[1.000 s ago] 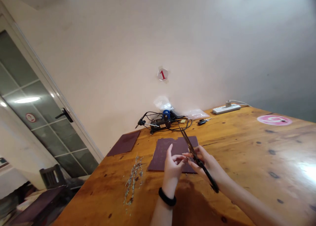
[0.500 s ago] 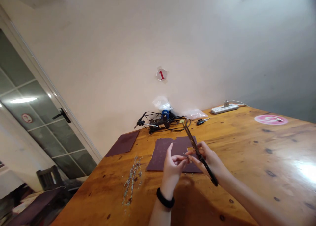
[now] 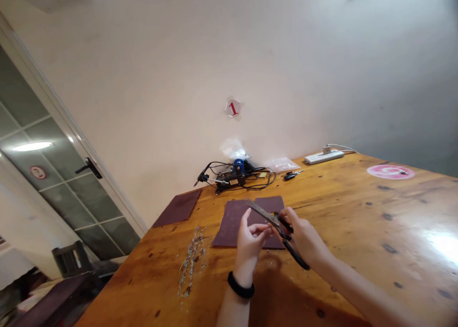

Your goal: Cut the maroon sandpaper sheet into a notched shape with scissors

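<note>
**Hands Held Long Scissors Over a Dark Purple Sheet**

The person's right hand [image 3: 304, 239] was closed tight around long black-handled metal scissors [image 3: 272, 217]. The scissors lay almost flat, with their blades pointing left over a dark purple rectangular sheet [image 3: 236, 222]. The person's left hand [image 3: 248, 250], with a black rubbery wristband [image 3: 240, 285] on its wrist, was narrow, with the thumb up and the fingers curled in. Its fingertips [image 3: 264, 229] were just beside the blades. I could not tell if they pinched something small.

So far, the top edge of the sheet had a square step in it. A smaller dark purple sheet [image 3: 177, 208] lay near the table's far left corner. A loose line of thin dried plant sprigs [image 3: 191, 265] lay on the orange-brown wooden table [image 3: 358, 212], left of the hands and off both sheets. No sprigs could be seen on either sheet.

Far off by the wall were a tangle of black wires with a blue knob [image 3: 231, 177], a clear plastic bag [image 3: 281, 164], and a white power strip [image 3: 324, 157].
</note>
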A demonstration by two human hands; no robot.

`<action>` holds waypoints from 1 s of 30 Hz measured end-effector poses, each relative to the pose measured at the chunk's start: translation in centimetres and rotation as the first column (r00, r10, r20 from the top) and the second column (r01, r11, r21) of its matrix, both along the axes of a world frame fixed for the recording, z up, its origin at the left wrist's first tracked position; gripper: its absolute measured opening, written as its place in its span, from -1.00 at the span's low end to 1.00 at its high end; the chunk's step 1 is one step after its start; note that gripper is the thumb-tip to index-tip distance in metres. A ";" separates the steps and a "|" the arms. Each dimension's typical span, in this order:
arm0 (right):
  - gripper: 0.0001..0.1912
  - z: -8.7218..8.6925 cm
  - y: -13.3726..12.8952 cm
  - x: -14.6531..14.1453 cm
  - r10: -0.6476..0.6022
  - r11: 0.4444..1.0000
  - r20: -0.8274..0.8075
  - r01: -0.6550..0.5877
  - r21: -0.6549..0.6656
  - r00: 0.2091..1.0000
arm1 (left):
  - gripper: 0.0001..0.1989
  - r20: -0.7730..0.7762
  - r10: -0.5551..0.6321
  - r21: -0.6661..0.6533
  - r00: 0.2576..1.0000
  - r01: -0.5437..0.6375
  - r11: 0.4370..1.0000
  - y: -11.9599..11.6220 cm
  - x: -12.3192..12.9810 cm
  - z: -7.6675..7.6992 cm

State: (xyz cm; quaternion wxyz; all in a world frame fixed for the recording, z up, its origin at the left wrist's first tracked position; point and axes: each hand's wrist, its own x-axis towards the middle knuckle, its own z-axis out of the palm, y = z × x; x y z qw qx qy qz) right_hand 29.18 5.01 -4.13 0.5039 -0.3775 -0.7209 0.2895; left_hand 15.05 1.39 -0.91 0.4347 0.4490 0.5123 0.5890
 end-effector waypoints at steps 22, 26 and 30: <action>-0.61 1.3 -0.3 0.4 0.120 0.986 0.033 -0.115 -0.124 0.992 | -0.16 -0.111 0.156 0.222 0.982 -0.129 0.967 -0.9 -1.1 1.2; -0.62 1.9 -1.1 0.4 0.193 0.978 0.182 -0.174 -0.115 0.964 | -0.05 0.064 0.134 0.142 0.989 -0.142 0.980 -1.2 -1.9 2.1; -0.55 1.9 -1.1 0.6 0.080 0.995 0.283 -0.060 -0.080 0.956 | 0.00 0.028 0.190 0.144 0.981 -0.192 0.971 -0.9 -2.6 2.1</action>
